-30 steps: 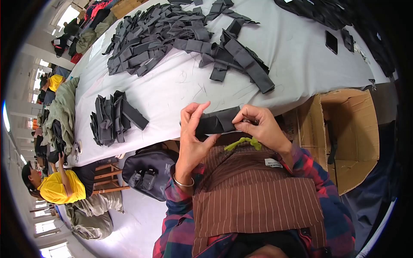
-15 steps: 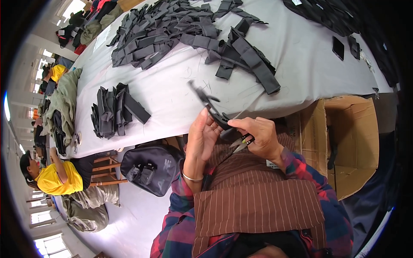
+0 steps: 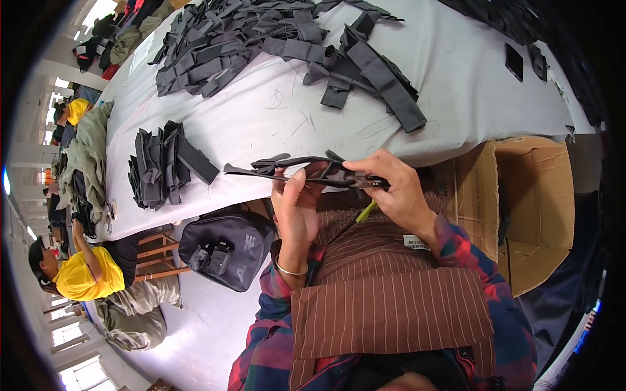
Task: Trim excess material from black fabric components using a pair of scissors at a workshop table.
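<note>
Over the table's near edge, a dark grey fabric strip (image 3: pixel 336 176) is stretched sideways between my hands, with loops and folds along it. My left hand (image 3: pixel 295 208), with a bangle at the wrist, is closed on its middle part, fingers behind the fabric and thumb in front. At the strip's right end, my right hand (image 3: pixel 401 195) pinches it between thumb and fingers. A pair of small thread snips (image 3: pixel 366 212) with a yellow-green part sticks out below my right hand, mostly hidden by it. The strip's left end hangs free.
On the white-covered table (image 3: pixel 261 117) lie a large heap of dark strips (image 3: pixel 235 39), a smaller bundle (image 3: pixel 160 166) and a phone (image 3: pixel 514 62). An open cardboard box (image 3: pixel 531 215) stands right, a black bag (image 3: pixel 228 251) left. A person in yellow (image 3: pixel 91 272) sits farther left.
The strip has turned from slanting up and away to lying nearly level, its free end now pointing left. My right hand has risen slightly, and the snips' blades are no longer visible.
</note>
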Motion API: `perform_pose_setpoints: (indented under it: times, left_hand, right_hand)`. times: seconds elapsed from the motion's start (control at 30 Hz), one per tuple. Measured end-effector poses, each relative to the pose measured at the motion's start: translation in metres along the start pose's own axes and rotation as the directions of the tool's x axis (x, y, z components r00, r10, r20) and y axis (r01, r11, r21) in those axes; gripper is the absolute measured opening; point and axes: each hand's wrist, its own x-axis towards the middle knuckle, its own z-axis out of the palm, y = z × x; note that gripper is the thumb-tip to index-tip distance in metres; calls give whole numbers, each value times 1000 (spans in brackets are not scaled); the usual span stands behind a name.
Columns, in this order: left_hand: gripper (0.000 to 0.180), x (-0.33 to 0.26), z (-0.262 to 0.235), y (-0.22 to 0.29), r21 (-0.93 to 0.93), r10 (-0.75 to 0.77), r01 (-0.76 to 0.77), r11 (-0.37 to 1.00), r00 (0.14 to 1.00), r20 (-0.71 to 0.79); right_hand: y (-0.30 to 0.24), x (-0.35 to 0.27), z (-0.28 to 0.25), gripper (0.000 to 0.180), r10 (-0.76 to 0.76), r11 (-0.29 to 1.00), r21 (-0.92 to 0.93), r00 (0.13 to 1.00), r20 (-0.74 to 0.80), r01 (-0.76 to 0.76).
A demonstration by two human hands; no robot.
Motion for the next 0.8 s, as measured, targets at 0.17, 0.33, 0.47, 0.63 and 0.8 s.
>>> perform_pose_setpoints:
  times: [0.17, 0.33, 0.47, 0.63, 0.8]
  left_hand:
    - [51, 1, 0, 1, 84, 149, -146, 986, 988, -35]
    - [52, 0, 0, -1, 177, 201, -197, 964, 980, -5]
    - [50, 0, 1, -1, 165, 206, -205, 965, 978, 8]
    - [42, 0, 6, -1, 114, 205, -204, 972, 979, 0]
    - [44, 0, 1, -3, 188, 227, -232, 954, 973, 47]
  right_hand:
    - [-19, 7, -6, 27, 118, 991, 68, 993, -13, -117]
    - [-14, 9, -2, 18, 130, 988, 84, 991, -21, -128]
    - [-18, 13, 4, 17, 149, 986, 74, 988, -36, -146]
    - [-20, 14, 8, 17, 68, 995, -68, 997, -43, -71]
    - [-21, 14, 7, 16, -17, 988, -155, 997, -81, 5]
